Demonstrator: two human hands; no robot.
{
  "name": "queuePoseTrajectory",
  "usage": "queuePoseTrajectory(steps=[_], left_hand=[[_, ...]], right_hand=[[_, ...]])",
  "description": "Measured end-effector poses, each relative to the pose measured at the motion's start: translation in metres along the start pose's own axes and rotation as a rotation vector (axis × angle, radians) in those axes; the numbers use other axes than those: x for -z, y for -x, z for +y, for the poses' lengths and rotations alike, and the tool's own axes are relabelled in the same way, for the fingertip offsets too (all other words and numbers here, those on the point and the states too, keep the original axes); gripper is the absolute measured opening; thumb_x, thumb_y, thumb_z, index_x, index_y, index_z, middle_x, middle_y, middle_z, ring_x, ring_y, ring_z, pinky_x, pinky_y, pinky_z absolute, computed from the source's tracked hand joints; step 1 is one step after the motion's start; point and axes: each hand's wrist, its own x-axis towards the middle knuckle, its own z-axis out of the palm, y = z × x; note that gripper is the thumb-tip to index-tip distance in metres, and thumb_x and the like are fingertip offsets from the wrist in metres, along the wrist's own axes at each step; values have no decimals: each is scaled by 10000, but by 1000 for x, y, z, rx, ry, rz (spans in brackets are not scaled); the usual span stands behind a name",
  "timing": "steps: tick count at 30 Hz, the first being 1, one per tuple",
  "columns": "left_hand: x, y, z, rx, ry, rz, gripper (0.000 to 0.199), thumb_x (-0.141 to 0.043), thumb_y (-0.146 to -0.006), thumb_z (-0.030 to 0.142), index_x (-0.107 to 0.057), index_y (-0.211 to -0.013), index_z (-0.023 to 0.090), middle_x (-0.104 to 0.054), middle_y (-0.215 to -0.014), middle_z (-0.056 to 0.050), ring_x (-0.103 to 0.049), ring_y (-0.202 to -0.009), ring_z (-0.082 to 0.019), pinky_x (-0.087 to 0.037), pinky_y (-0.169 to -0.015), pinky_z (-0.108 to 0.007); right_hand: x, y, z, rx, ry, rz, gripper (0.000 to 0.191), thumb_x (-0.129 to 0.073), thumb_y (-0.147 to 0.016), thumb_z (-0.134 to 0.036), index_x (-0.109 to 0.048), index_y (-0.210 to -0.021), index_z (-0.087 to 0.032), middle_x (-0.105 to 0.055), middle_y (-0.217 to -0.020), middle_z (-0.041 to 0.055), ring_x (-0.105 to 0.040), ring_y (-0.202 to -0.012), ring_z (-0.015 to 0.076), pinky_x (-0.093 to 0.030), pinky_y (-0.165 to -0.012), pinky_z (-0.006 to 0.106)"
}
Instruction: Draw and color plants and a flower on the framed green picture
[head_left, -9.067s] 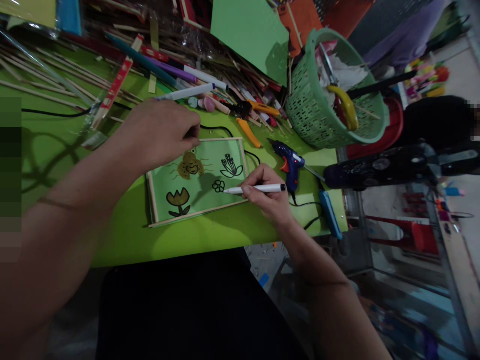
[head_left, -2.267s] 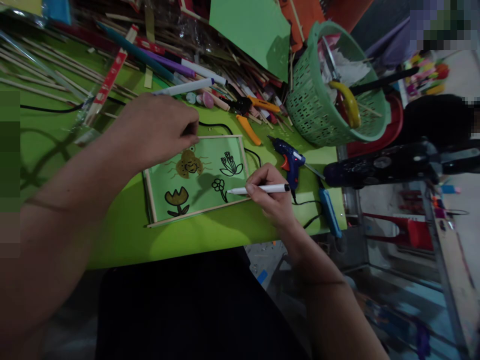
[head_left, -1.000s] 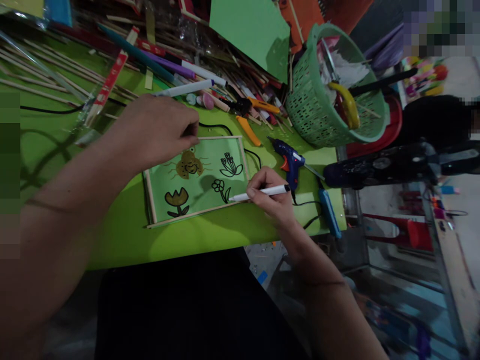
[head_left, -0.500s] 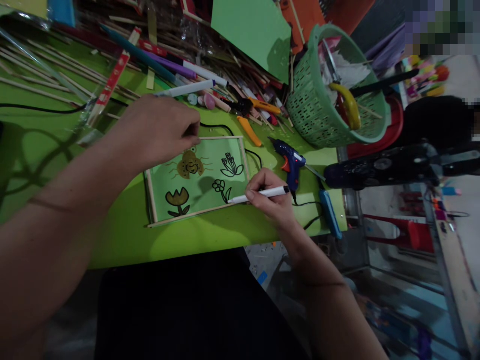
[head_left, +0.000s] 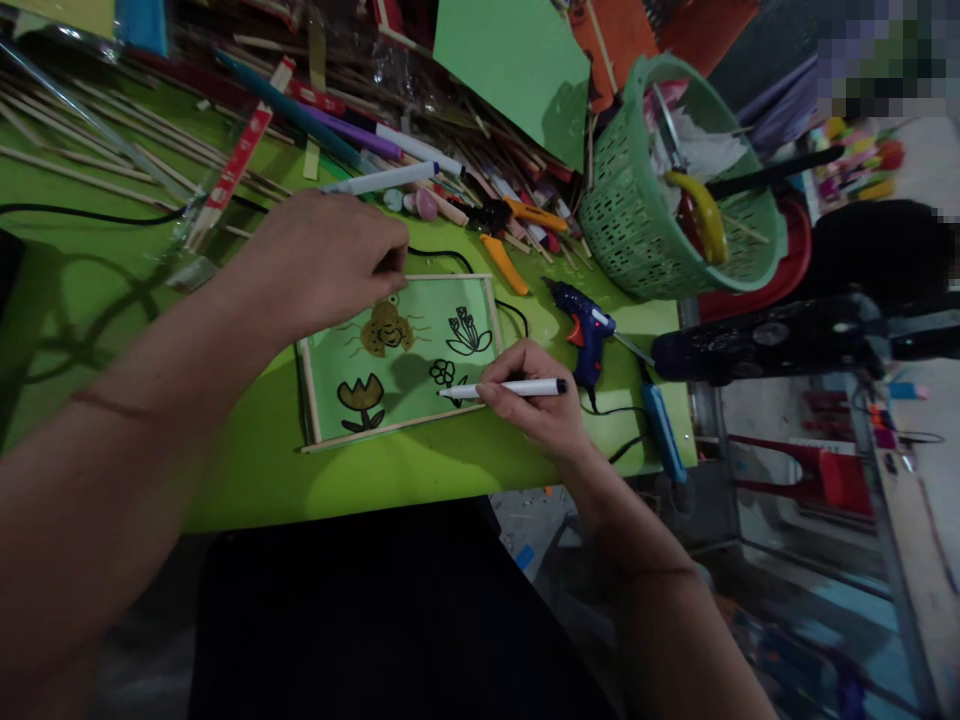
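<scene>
A green card with drawings (head_left: 411, 395), edged with thin wooden strips, lies on the table. On it are a brown-yellow bug, a tulip and two outlined flowers. My left hand (head_left: 322, 260) is bent over its upper left edge, fingertips closed on the strip and the corner hidden beneath. In my right hand (head_left: 536, 405), pinched between thumb and fingers, is a white marker (head_left: 517, 389) with a black end. Its tip is over the card beside the small flower's stem. A capped marker (head_left: 394, 178) shows just beyond my left hand; whether that hand touches it is unclear.
A blue glue gun (head_left: 589, 330) stands right of the card, near orange-handled pliers (head_left: 506, 262). Behind are a green basket (head_left: 622, 215), green paper (head_left: 517, 75) and many sticks and pens. A black cable runs across the lime-green table (head_left: 247, 490).
My right hand has shifted the marker's tip slightly up and left, from the stem's foot to beside it. My left hand stays at the card's edge. The whole view has shifted slightly.
</scene>
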Motion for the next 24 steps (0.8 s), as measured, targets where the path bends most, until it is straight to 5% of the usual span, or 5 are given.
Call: queuePoseTrajectory(steps=[10, 24], left_hand=[[2, 2, 2, 11, -44, -17, 260, -602, -1008, 354, -791, -1094, 197, -771, -1027, -76, -701, -1008, -288, -524, -880, -384], [-1, 0, -1, 15, 23, -23, 305, -594, -987, 359, -795, -1136, 185, -762, -1078, -97, -693, -1028, -307, -513, -920, -412]], right_hand=[[-5, -4, -5, 18, -7, -73, 264, -866, -902, -459, -751, -913, -222, -723, -827, 1, -613, -693, 134, -443, -615, 275], [4, -1, -3, 36, 6, -21, 250, -800, -939, -347, -634, -789, -236, -620, -734, -34, -523, -639, 128, -388, -591, 286]])
